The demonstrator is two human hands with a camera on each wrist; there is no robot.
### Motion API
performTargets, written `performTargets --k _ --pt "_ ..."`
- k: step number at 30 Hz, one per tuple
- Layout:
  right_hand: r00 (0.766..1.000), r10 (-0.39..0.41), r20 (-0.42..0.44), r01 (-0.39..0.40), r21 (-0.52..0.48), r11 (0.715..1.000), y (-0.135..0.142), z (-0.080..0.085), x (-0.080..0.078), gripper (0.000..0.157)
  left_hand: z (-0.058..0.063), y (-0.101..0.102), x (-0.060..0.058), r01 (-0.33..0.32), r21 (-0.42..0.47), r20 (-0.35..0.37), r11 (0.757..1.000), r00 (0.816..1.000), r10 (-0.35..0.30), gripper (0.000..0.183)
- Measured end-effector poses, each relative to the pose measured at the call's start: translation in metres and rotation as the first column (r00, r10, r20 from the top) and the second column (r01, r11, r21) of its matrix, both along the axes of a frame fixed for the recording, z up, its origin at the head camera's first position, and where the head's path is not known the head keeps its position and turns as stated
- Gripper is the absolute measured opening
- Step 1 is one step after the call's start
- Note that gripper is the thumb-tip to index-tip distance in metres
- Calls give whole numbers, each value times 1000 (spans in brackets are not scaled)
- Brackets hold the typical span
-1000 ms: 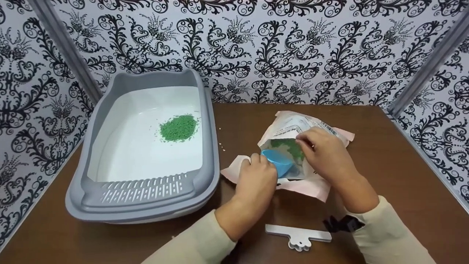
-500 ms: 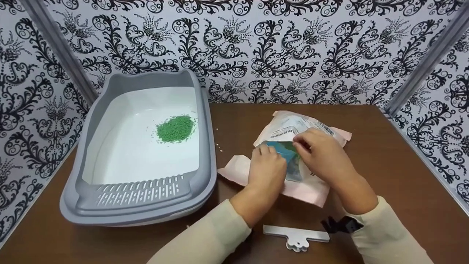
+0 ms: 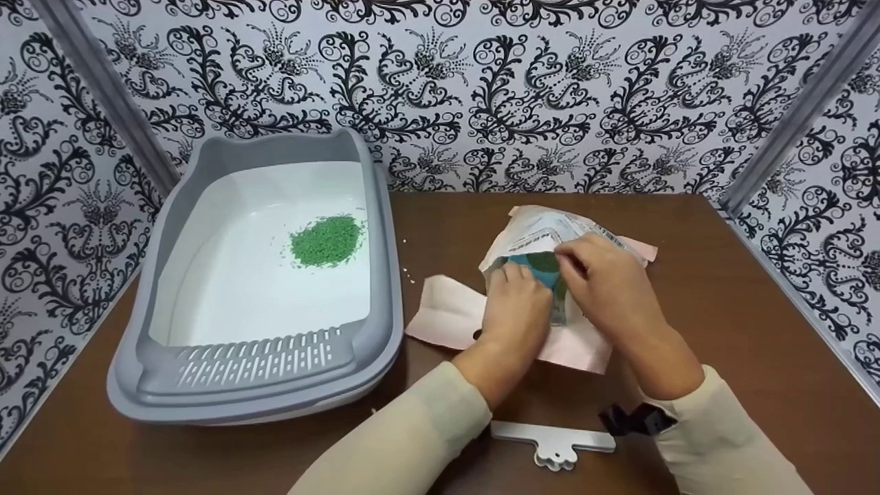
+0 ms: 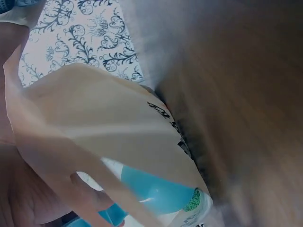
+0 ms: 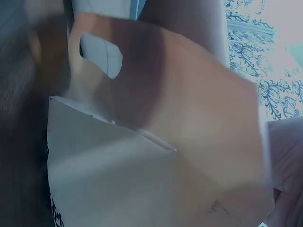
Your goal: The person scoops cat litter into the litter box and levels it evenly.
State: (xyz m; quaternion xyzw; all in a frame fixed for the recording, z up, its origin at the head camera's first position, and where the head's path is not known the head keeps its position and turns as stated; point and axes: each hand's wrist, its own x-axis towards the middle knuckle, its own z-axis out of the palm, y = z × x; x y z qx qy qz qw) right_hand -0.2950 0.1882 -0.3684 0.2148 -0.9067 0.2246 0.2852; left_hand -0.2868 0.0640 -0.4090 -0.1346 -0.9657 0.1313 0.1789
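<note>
A pale pink bag [image 3: 450, 313] lies on its side on the table, its mouth facing me. My left hand [image 3: 515, 309] reaches into that mouth and grips a blue scoop [image 3: 546, 276], whose handle my fingers hide. Green pellets [image 3: 543, 262] show at the scoop in the head view. In the left wrist view the scoop [image 4: 156, 189] appears through the bag's opening, with some green pellets [image 4: 193, 201] beside it. My right hand [image 3: 612, 295] pinches the upper edge of the bag's mouth and holds it up. Bag material [image 5: 208, 118] fills most of the right wrist view.
A grey-rimmed white litter box [image 3: 388, 275] stands at the left, with a heap of green pellets [image 3: 326, 240] on its floor. A white bag clip [image 3: 553, 438] lies near the front. Small pale bits [image 3: 407, 273] dot the brown table [image 3: 440, 227]. Patterned walls enclose it.
My left hand has pushed the scoop forward and right, deeper into the bag. Less of the scoop shows now. My right hand keeps its pinch on the bag's edge.
</note>
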Motion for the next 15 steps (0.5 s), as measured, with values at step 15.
performTargets --k 15 --pt "996 18 -82 -20 -15 1000 -4 -7 -2 10 -2 14 -25 22 -102 -28 995 999 -25 32"
